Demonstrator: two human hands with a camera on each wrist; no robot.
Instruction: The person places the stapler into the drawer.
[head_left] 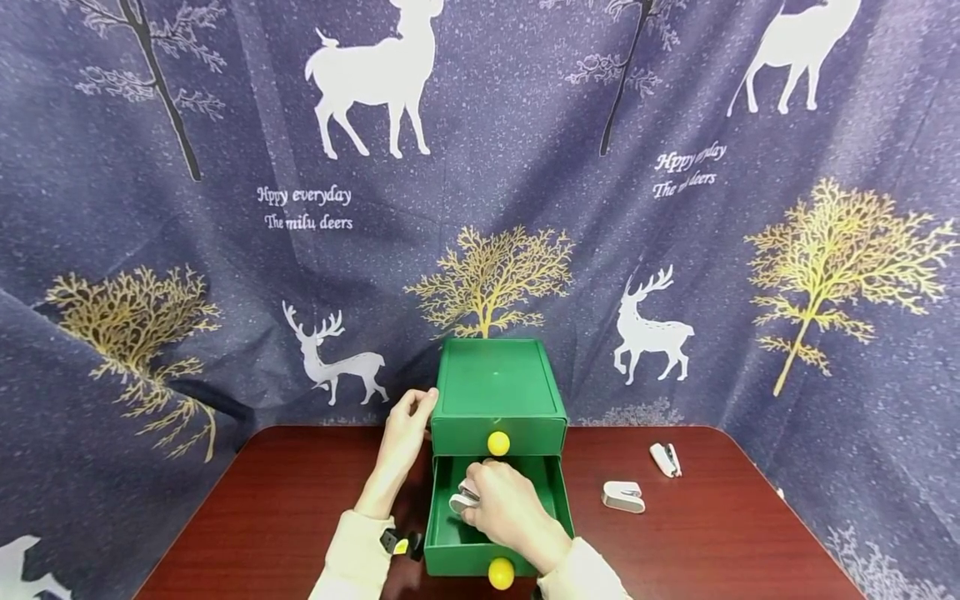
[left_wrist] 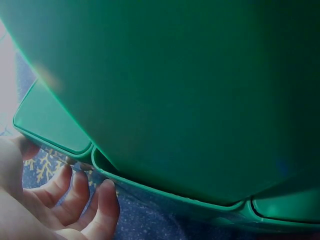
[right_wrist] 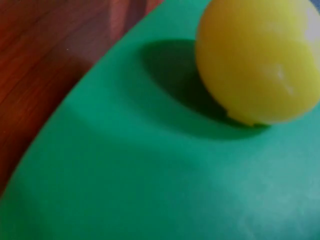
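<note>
White mini stapler (head_left: 463,501) was in the green drawer cabinet's (head_left: 495,379) open lower drawer (head_left: 453,562), jutting leftward from the right hand's (head_left: 506,504) clamped fingers; left hand (head_left: 407,427), fingers loosely bent, nearest the cabinet's left side.

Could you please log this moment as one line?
right hand: holds stapler at open lower drawer | left hand: at cabinet | upper drawer: shut

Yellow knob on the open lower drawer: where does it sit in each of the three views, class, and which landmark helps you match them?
Head: at the bottom edge, just right of centre, the yellow knob is on the front of the open drawer, below the right hand.
Left wrist: not in it.
Right wrist: large, top right, cut off by the frame.
Shared landmark: the green drawer box.
</note>
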